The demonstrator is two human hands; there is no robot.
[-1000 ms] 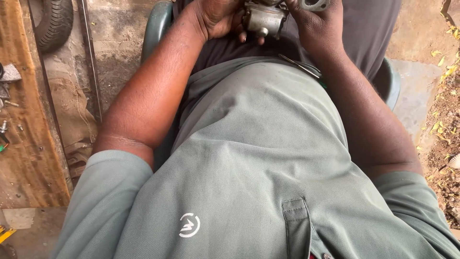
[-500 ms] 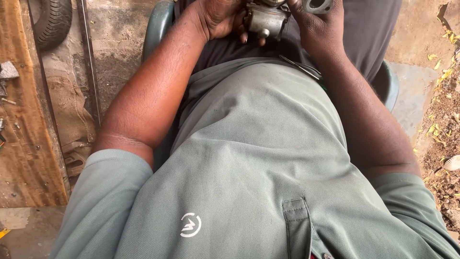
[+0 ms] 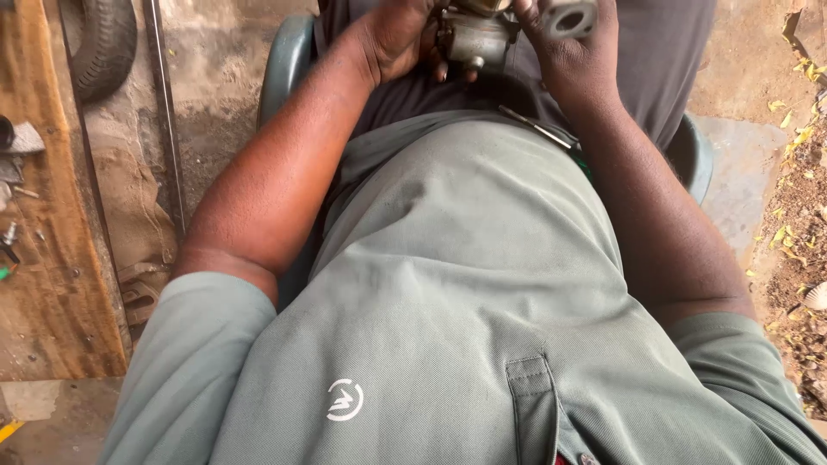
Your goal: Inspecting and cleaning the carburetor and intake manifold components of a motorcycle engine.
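Carburettor-like grey metal part (image 3: 475,36) sits at the very top of the view, held over the person's lap between both hands. Left hand (image 3: 398,36) wraps its fingers (image 3: 441,69) around the left side of the part's body, curled closed on it, with fingertips showing just below the casting. Right hand (image 3: 575,53) grips the right end, where a round flanged opening (image 3: 570,19) of the part pokes out just above the curled fingers; those fingers are closed on it too, though the thumb is cut off by the frame edge. A thin metal rod-like tool (image 3: 536,127) lies on the grey-green shirt (image 3: 448,284), just below the right hand's wrist and apart from the fingers. Both forearms run down from the hands toward the camera, one on each side of the shirt. The person sits in a dull green plastic chair (image 3: 284,65), whose rim shows beside the left forearm. Well away from the left fingers, a wooden plank (image 3: 52,258) stands on the far left with small bits of hardware on it, and a black tyre (image 3: 105,43) leans against the rough wall. Dry leaves (image 3: 797,138) dot the dirt ground beyond the right arm.
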